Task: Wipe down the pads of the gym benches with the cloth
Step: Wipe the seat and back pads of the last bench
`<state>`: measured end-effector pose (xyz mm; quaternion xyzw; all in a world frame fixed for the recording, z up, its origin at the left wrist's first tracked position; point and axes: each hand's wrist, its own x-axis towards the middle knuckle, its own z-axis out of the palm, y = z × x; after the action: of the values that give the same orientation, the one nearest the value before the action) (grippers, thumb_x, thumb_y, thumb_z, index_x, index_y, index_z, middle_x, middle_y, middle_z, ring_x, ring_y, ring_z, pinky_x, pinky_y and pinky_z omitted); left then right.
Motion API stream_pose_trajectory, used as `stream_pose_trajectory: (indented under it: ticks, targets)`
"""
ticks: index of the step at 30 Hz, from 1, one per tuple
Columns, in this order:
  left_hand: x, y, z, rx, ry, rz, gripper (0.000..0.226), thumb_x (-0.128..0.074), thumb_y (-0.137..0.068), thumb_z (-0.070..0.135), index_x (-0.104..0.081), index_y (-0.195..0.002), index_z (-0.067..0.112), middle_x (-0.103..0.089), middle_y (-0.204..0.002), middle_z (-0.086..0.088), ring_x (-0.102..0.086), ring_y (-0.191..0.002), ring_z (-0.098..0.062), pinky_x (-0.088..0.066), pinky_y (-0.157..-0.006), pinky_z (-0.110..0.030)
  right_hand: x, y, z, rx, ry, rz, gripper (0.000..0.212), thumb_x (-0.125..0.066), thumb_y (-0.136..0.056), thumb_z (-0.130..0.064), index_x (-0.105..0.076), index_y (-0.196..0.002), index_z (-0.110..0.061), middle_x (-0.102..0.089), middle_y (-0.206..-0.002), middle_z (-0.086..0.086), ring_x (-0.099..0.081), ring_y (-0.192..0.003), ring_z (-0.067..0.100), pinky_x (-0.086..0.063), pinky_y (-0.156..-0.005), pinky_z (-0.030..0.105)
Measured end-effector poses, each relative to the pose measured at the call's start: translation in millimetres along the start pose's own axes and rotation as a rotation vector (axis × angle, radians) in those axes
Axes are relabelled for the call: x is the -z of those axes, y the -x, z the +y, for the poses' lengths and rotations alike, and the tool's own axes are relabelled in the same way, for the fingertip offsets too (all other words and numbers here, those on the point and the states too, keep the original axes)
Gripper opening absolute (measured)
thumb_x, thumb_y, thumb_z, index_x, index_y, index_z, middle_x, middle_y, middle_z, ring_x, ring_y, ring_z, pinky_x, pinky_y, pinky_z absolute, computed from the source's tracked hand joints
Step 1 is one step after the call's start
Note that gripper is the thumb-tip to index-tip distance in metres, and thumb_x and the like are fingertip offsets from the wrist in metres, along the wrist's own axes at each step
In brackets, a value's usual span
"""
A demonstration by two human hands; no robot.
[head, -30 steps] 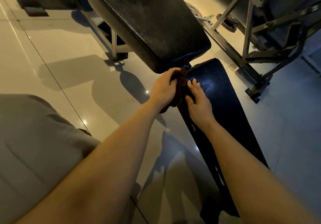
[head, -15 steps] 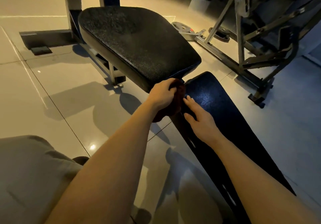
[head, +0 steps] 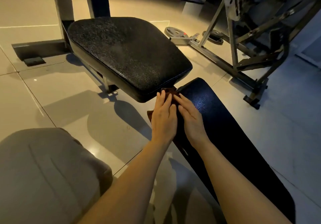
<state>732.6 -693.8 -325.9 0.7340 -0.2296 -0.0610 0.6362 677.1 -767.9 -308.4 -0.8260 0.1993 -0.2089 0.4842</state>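
Note:
A black textured seat pad (head: 128, 55) sits ahead of me, and a long dark back pad (head: 231, 137) slopes down to the right of it. A dark reddish-brown cloth (head: 169, 91) lies spread over the left edge of the back pad, just under the seat pad's near corner. My left hand (head: 164, 117) presses flat on the cloth with straight fingers. Beside it, my right hand (head: 190, 116) lies flat too, its fingertips on the cloth and its palm on the back pad. Most of the cloth is hidden under both hands.
My knee in grey cloth (head: 45, 175) fills the lower left. A metal machine frame (head: 243, 53) with weight plates (head: 176, 32) on the floor stands at the right. The bench's upright posts (head: 81, 1) rise at the back. Glossy tiled floor (head: 34, 93) surrounds the bench.
My left hand has let go of its bunched grip and now lies flat on the spread cloth. The right hand's fingers have moved onto the cloth. The view tilted up.

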Motion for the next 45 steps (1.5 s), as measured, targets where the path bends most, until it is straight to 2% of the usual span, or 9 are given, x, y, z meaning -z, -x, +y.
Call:
stream_pose_trajectory:
  ticks: [7, 12, 15, 18, 23, 30, 36, 42, 45]
  targets:
    - [6.5, 6.8, 0.3, -0.176, -0.095, 0.147, 0.040, -0.052, -0.086, -0.004, -0.064, -0.123, 0.007, -0.060, -0.130, -0.009, -0.051, -0.125, -0.021, -0.034, -0.111, -0.031, 14.2, -24.6, -9.1, -0.092, 0.187, 0.372, 0.035, -0.053, -0.091, 0.001, -0.065, -0.119, -0.016, -0.059, -0.127, 0.002, -0.052, -0.122, 0.018, -0.041, -0.109, 0.039]
    - [4.4, 12.9, -18.7, -0.042, -0.268, 0.181, 0.033, -0.063, -0.085, 0.012, -0.067, -0.118, 0.016, -0.060, -0.126, -0.001, -0.055, -0.116, -0.020, -0.042, -0.103, -0.041, 4.6, -21.7, 3.0, 0.084, 0.617, 0.057, 0.040, -0.046, -0.100, -0.026, -0.049, -0.140, -0.024, -0.028, -0.157, 0.004, -0.020, -0.145, 0.023, -0.020, -0.119, 0.050]
    - [4.1, 14.5, -21.3, -0.071, -0.243, 0.252, 0.034, -0.064, -0.084, 0.008, -0.065, -0.118, 0.014, -0.064, -0.118, -0.002, -0.058, -0.110, -0.020, -0.043, -0.102, -0.045, -3.7, -26.3, 18.1, -0.039, 0.724, 0.143, 0.045, -0.040, -0.102, -0.037, -0.037, -0.147, -0.029, -0.016, -0.161, 0.004, -0.008, -0.148, 0.028, -0.012, -0.119, 0.055]
    - [2.3, 13.3, -25.2, -0.066, -0.218, 0.282, 0.035, -0.066, -0.084, 0.009, -0.065, -0.119, 0.013, -0.064, -0.117, -0.003, -0.058, -0.110, -0.020, -0.043, -0.102, -0.037, -7.3, -33.8, 20.1, -0.034, 0.645, 0.221, 0.040, -0.040, -0.102, -0.031, -0.045, -0.142, -0.028, -0.032, -0.154, 0.001, -0.024, -0.142, 0.023, -0.029, -0.113, 0.052]
    - [-3.4, 20.1, -30.5, -0.047, -0.124, 0.366, 0.028, -0.067, -0.084, 0.010, -0.062, -0.112, 0.009, -0.062, -0.107, -0.005, -0.058, -0.096, -0.017, -0.047, -0.086, -0.027, -12.6, -42.8, 17.4, 0.436, 0.762, -0.157, 0.036, -0.043, -0.097, -0.034, -0.059, -0.126, -0.021, -0.045, -0.144, 0.005, -0.039, -0.134, 0.025, -0.034, -0.109, 0.042]
    - [-8.9, 17.6, -36.9, -0.100, -0.167, 0.398, 0.034, -0.072, -0.082, 0.010, -0.068, -0.115, 0.006, -0.067, -0.113, -0.008, -0.060, -0.106, -0.023, -0.046, -0.100, -0.045, 21.5, -89.3, 21.3, 0.129, 0.696, -0.021, 0.029, -0.046, -0.098, -0.033, -0.061, -0.121, -0.023, -0.050, -0.134, 0.002, -0.040, -0.126, 0.019, -0.037, -0.106, 0.050]
    - [-18.8, 17.4, -39.1, -0.115, -0.184, 0.459, 0.032, -0.070, -0.083, 0.007, -0.068, -0.114, 0.005, -0.068, -0.112, -0.010, -0.061, -0.106, -0.025, -0.045, -0.101, -0.046, 11.0, -62.3, 20.4, 0.436, 0.796, -0.229, 0.040, -0.038, -0.099, -0.034, -0.045, -0.137, -0.026, -0.054, -0.128, 0.004, -0.047, -0.116, 0.017, -0.039, -0.101, 0.053]
    - [-18.7, 15.6, -40.6, -0.127, -0.174, 0.459, 0.031, -0.067, -0.085, 0.009, -0.066, -0.116, 0.005, -0.066, -0.113, -0.009, -0.059, -0.108, -0.023, -0.039, -0.107, -0.045, 22.2, -85.9, 24.1, 0.296, 0.672, -0.092, 0.034, -0.050, -0.095, -0.026, -0.054, -0.129, -0.026, -0.035, -0.148, -0.001, -0.037, -0.132, 0.016, -0.037, -0.108, 0.043]
    - [-18.6, 15.2, -40.4, -0.129, -0.162, 0.446, 0.031, -0.062, -0.087, 0.013, -0.065, -0.117, 0.005, -0.065, -0.114, -0.010, -0.058, -0.110, -0.023, -0.039, -0.107, -0.046, 5.8, -74.2, 18.7, 0.485, 0.687, -0.132, 0.040, -0.048, -0.095, -0.024, -0.051, -0.134, -0.021, -0.056, -0.128, 0.000, -0.048, -0.120, 0.015, -0.039, -0.103, 0.050]
